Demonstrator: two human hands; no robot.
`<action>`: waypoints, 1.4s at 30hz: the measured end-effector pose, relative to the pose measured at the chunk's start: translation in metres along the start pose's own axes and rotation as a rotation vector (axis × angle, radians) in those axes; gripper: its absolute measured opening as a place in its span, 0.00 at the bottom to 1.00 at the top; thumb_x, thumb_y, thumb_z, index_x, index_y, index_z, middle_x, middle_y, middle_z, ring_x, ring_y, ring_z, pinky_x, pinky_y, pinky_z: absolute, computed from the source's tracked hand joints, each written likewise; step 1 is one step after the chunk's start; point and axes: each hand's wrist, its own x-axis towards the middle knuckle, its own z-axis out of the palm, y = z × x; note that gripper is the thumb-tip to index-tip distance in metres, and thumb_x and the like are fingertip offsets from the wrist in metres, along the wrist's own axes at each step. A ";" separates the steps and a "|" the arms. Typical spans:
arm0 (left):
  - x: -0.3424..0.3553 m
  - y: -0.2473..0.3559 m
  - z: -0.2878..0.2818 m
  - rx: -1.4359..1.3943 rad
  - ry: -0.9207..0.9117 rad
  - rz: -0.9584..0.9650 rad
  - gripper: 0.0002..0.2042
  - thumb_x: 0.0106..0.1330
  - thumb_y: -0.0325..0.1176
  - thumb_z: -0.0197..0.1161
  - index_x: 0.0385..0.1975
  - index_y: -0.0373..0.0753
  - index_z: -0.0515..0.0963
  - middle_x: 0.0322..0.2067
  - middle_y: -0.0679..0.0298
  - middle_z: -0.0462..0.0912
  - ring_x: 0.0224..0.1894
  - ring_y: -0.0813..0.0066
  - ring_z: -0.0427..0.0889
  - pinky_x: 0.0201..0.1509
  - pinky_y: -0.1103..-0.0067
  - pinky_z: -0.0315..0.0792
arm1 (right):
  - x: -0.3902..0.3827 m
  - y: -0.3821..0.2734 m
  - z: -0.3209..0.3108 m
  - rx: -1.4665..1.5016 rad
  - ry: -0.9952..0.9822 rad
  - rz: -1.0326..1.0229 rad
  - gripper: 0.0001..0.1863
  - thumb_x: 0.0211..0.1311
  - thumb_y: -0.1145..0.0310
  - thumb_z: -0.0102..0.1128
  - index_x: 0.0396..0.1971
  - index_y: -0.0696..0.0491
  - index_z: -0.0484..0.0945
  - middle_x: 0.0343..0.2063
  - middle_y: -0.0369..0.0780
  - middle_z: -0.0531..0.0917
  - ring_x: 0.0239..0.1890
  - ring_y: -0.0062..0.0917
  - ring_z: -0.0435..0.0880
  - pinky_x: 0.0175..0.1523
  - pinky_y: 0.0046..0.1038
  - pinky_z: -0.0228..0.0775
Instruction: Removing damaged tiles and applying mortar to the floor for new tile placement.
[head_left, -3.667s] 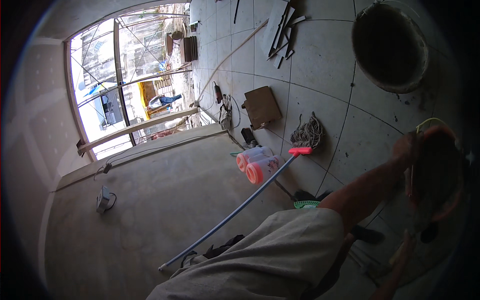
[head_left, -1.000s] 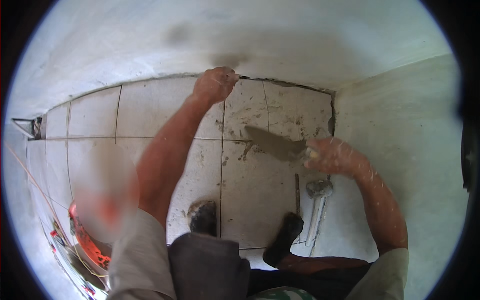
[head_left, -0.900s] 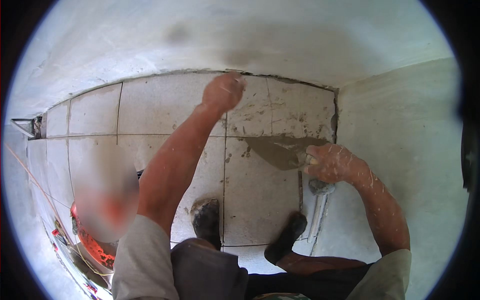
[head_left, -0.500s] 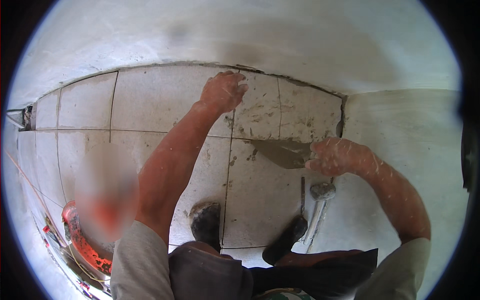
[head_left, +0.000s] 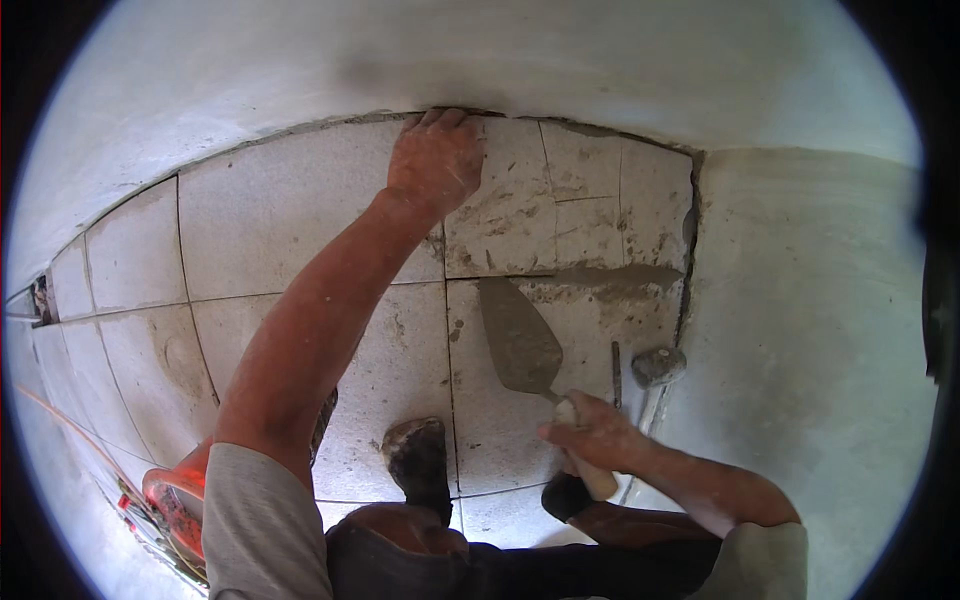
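Note:
My left hand point(head_left: 437, 155) reaches to the foot of the far wall. Its bent fingers press together at the gap along the edge of the pale floor tile point(head_left: 320, 200); the fingertips are hidden there. In my right hand point(head_left: 598, 435) is the pale handle of a trowel point(head_left: 522, 340). The trowel's grey pointed blade lies over the tiles, its tip near a joint. Past the blade, a band of grey mortar point(head_left: 630, 276) runs along the joint between tile rows. Cracks or cut lines cross the mortar-smeared tile point(head_left: 585, 190) to the right of my left hand.
A hammer point(head_left: 659, 367) with a whitish handle lies at the right, beside a thin dark bar point(head_left: 616, 370). An orange basin point(head_left: 178, 505) stands at the lower left near cords. Walls point(head_left: 800, 300) close off the far and right sides. My dark shoe point(head_left: 418, 455) rests on the tiles.
My left hand has moved from above the tile to the gap at the far wall. My right hand has come nearer me, with the trowel's blade now pointing away.

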 end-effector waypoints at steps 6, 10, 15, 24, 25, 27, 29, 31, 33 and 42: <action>-0.013 -0.001 -0.007 -0.077 0.032 -0.135 0.14 0.60 0.36 0.57 0.44 0.38 0.76 0.44 0.55 0.77 0.54 0.59 0.71 0.57 0.64 0.65 | 0.022 0.036 0.104 0.449 0.189 0.389 0.29 0.54 0.57 0.62 0.46 0.65 0.67 0.25 0.50 0.79 0.27 0.36 0.80 0.34 0.33 0.73; -0.032 0.006 -0.025 -0.200 0.044 -0.261 0.16 0.62 0.39 0.57 0.45 0.37 0.75 0.42 0.51 0.77 0.48 0.53 0.75 0.50 0.64 0.70 | 0.041 0.026 0.114 0.377 0.449 0.263 0.27 0.52 0.59 0.61 0.45 0.64 0.69 0.29 0.56 0.79 0.34 0.51 0.80 0.41 0.40 0.72; -0.071 0.024 -0.047 -0.229 -0.044 -0.316 0.18 0.64 0.42 0.57 0.47 0.36 0.74 0.42 0.46 0.77 0.46 0.52 0.77 0.48 0.65 0.72 | 0.011 -0.005 0.086 0.199 0.457 0.229 0.23 0.54 0.60 0.60 0.43 0.63 0.69 0.28 0.56 0.79 0.33 0.52 0.79 0.39 0.43 0.72; -0.055 0.055 -0.087 -0.457 -0.032 0.056 0.25 0.61 0.50 0.59 0.52 0.38 0.72 0.53 0.48 0.73 0.53 0.48 0.73 0.56 0.67 0.69 | -0.001 -0.009 0.046 -0.009 0.586 0.110 0.20 0.54 0.61 0.60 0.39 0.61 0.67 0.25 0.54 0.77 0.30 0.51 0.78 0.35 0.44 0.70; -0.056 0.057 -0.088 -0.262 0.018 0.176 0.25 0.61 0.50 0.59 0.52 0.39 0.72 0.53 0.49 0.73 0.53 0.50 0.74 0.56 0.67 0.69 | 0.000 -0.010 0.041 -0.025 0.600 0.088 0.20 0.55 0.61 0.60 0.38 0.60 0.67 0.26 0.53 0.78 0.31 0.51 0.78 0.36 0.44 0.70; -0.050 0.061 -0.092 -0.077 0.064 0.311 0.25 0.61 0.50 0.59 0.52 0.39 0.72 0.53 0.50 0.74 0.53 0.53 0.74 0.56 0.68 0.69 | 0.003 -0.005 0.036 -0.036 0.637 0.088 0.19 0.54 0.61 0.60 0.38 0.59 0.67 0.26 0.53 0.78 0.30 0.51 0.78 0.36 0.44 0.70; -0.036 0.056 -0.105 -0.095 -0.161 0.228 0.23 0.61 0.49 0.58 0.51 0.39 0.74 0.48 0.52 0.78 0.50 0.56 0.76 0.53 0.69 0.71 | 0.004 0.001 0.034 -0.046 0.678 0.082 0.19 0.54 0.62 0.60 0.38 0.59 0.67 0.26 0.53 0.78 0.30 0.51 0.78 0.35 0.44 0.70; -0.030 0.057 -0.106 -0.058 -0.129 0.254 0.21 0.61 0.48 0.58 0.48 0.39 0.76 0.44 0.53 0.80 0.46 0.57 0.78 0.50 0.69 0.73 | 0.008 0.009 0.034 -0.097 0.750 -0.012 0.18 0.53 0.63 0.61 0.38 0.59 0.68 0.25 0.53 0.78 0.28 0.50 0.78 0.33 0.44 0.70; -0.022 0.059 -0.113 -0.014 -0.096 0.275 0.19 0.62 0.46 0.58 0.45 0.39 0.78 0.40 0.55 0.82 0.42 0.57 0.80 0.46 0.70 0.74 | 0.006 0.019 0.038 -0.060 0.741 0.006 0.18 0.53 0.63 0.61 0.38 0.59 0.68 0.23 0.52 0.77 0.27 0.50 0.78 0.32 0.43 0.70; -0.037 0.064 -0.172 -0.306 0.141 -0.165 0.19 0.63 0.47 0.58 0.21 0.35 0.77 0.13 0.56 0.72 0.15 0.66 0.68 0.24 0.71 0.64 | 0.004 0.029 0.047 0.279 0.732 -0.112 0.18 0.51 0.65 0.62 0.38 0.59 0.70 0.22 0.50 0.77 0.25 0.47 0.78 0.30 0.39 0.69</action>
